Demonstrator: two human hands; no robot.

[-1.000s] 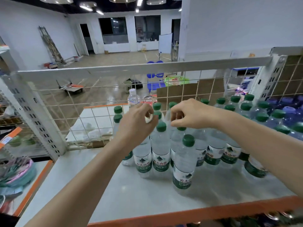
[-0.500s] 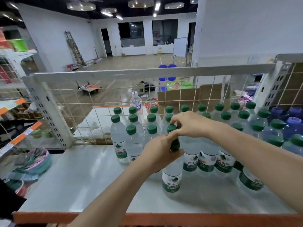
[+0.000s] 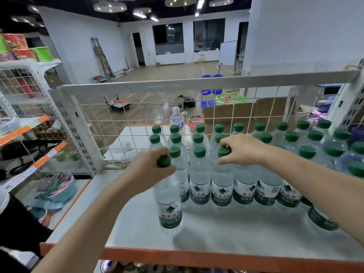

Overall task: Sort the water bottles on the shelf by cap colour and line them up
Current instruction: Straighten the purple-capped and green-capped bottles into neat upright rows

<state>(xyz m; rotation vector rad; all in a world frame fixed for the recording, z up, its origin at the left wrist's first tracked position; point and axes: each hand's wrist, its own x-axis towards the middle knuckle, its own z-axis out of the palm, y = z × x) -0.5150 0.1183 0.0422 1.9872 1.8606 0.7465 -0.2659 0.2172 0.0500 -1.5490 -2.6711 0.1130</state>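
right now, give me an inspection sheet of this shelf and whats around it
surface: grey shelf board with an orange front edge, bare at the front and left.
job's things: green-capped water bottles stand in rows against the wire back; blue bottles sit at the far right. One front bottle stands out of line.
clutter: nothing seen on the board.
grippers: left hand grips the front bottle's cap; right hand grips the cap of a row bottle.
cables: nothing seen.
surroundings: wire mesh behind, stocked shelves to the left, cardboard boxes and open floor beyond.
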